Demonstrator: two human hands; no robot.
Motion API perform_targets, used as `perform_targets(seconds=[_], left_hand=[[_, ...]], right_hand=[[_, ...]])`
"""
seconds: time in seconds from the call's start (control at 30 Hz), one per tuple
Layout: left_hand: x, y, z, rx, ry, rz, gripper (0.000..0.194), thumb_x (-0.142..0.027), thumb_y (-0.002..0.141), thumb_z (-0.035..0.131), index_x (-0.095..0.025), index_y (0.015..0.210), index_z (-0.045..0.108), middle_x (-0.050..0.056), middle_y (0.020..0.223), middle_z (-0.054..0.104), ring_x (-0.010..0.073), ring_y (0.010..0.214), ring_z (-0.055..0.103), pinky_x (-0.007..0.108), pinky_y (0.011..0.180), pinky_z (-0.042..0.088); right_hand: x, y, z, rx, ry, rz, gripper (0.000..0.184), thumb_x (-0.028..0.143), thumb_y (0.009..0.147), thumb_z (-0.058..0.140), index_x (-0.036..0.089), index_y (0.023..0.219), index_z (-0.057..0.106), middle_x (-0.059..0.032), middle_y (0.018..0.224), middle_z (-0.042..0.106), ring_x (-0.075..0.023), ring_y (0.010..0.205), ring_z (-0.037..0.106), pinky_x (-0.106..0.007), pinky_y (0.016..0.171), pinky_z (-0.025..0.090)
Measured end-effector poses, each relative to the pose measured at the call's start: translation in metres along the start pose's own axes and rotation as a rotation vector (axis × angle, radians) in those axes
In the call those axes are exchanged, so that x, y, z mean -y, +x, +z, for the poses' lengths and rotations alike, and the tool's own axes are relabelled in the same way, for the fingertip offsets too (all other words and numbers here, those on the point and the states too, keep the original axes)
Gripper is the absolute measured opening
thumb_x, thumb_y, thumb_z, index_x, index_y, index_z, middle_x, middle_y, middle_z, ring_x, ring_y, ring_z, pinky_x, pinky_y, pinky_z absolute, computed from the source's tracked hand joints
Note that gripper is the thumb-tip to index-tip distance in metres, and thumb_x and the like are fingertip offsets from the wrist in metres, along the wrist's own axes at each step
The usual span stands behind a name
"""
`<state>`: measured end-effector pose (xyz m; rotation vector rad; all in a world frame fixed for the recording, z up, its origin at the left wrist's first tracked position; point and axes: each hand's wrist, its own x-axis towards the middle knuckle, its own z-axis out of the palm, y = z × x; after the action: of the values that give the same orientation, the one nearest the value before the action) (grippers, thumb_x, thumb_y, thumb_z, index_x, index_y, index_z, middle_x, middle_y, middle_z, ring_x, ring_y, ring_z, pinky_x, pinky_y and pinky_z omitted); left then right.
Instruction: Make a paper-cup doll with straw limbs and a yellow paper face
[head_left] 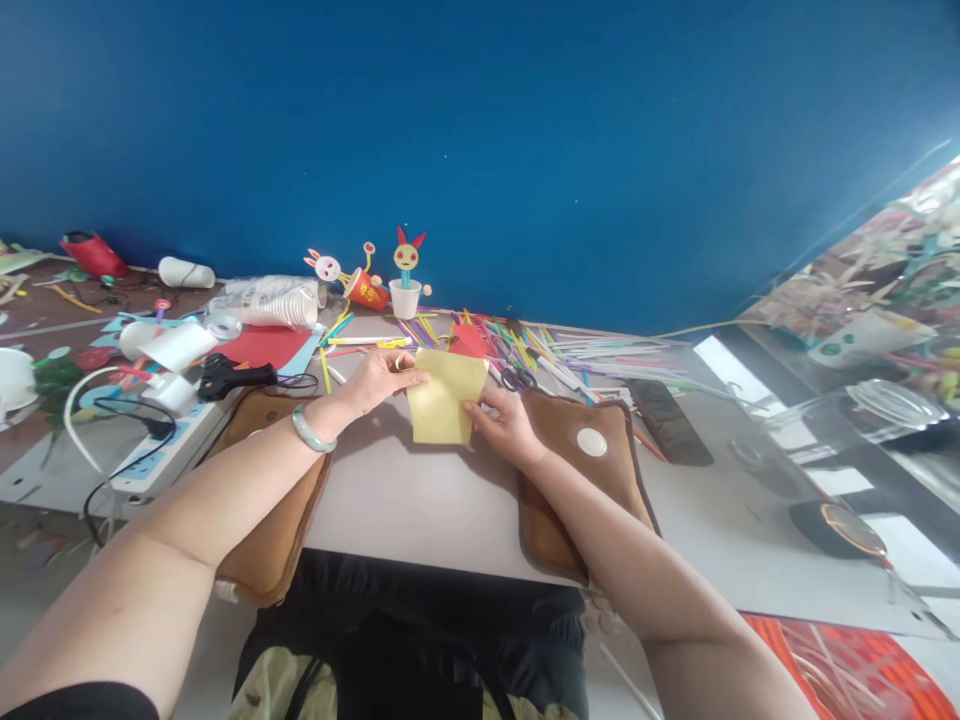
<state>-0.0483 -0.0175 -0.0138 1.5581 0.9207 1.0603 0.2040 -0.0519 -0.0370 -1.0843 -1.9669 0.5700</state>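
Observation:
Between my two hands a square sheet of yellow paper [448, 400] is held up above the white table [420, 505]. The thumb and fingers of my left hand [382, 380] pinch its upper left edge. My right hand [506, 422] grips the right edge, thumb in front. Under my left forearm lies a brown cushion [279, 545], and a second brown cushion [611, 480] lies beneath my right wrist. Just behind the yellow paper is a piece of red paper [468, 341]. Scissors [517, 379] lie near my right fingers.
Against the blue wall stand a white cup with a rabbit-like figure [406, 298] and a tilted red cup [367, 290]. Colourful sticks [555, 350] spread behind my hands. At left are a black glue gun [238, 377] and power strip [161, 455]; at right, a dark phone [669, 422].

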Motion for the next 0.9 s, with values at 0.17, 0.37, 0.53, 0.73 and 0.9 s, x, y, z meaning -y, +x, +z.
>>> perform_targets(seconds=[0.17,0.37,0.53,0.73,0.9], left_hand=[[-0.005,0.001,0.000,-0.039,0.004,-0.034,0.029,-0.042,0.079,0.074,-0.016,0.068,0.066,-0.002,0.055,0.058,0.0089,0.052,0.051,0.022,0.054,0.040],[-0.008,0.001,-0.002,-0.060,0.006,-0.039,0.032,-0.046,0.080,0.073,-0.016,0.070,0.067,0.000,0.058,0.061,0.0097,0.053,0.054,0.023,0.052,0.040],[-0.007,0.001,-0.003,-0.092,-0.016,-0.044,0.038,-0.051,0.085,0.066,-0.015,0.073,0.068,0.004,0.070,0.066,0.0093,0.056,0.055,0.024,0.053,0.041],[-0.007,0.002,-0.005,-0.067,-0.018,-0.060,0.036,-0.048,0.085,0.068,-0.014,0.071,0.066,0.004,0.070,0.065,0.0092,0.058,0.056,0.023,0.054,0.040],[-0.006,0.003,-0.005,-0.031,-0.197,-0.130,0.042,-0.040,0.070,0.084,-0.017,0.101,0.068,-0.003,0.072,0.061,0.0075,0.055,0.053,0.022,0.050,0.036]], right_hand=[[-0.004,0.000,0.000,-0.061,0.090,0.132,0.042,0.055,0.091,0.053,0.020,0.068,0.051,-0.0003,0.066,0.055,-0.0147,0.065,0.049,-0.027,0.062,0.040],[-0.011,-0.001,0.002,-0.095,0.168,0.181,0.045,0.061,0.089,0.054,0.021,0.070,0.052,-0.0002,0.066,0.053,-0.0142,0.063,0.047,-0.026,0.055,0.040],[-0.010,-0.002,0.003,-0.118,0.191,0.194,0.044,0.061,0.089,0.055,0.020,0.071,0.053,-0.0006,0.066,0.055,-0.0145,0.064,0.049,-0.025,0.055,0.040],[-0.010,-0.002,0.002,-0.126,0.171,0.203,0.043,0.059,0.088,0.057,0.020,0.070,0.053,0.0001,0.065,0.055,-0.0142,0.063,0.049,-0.026,0.056,0.041],[-0.012,-0.002,0.003,-0.127,0.212,0.192,0.045,0.062,0.088,0.057,0.020,0.072,0.055,0.0000,0.066,0.056,-0.0143,0.063,0.051,-0.027,0.058,0.043]])
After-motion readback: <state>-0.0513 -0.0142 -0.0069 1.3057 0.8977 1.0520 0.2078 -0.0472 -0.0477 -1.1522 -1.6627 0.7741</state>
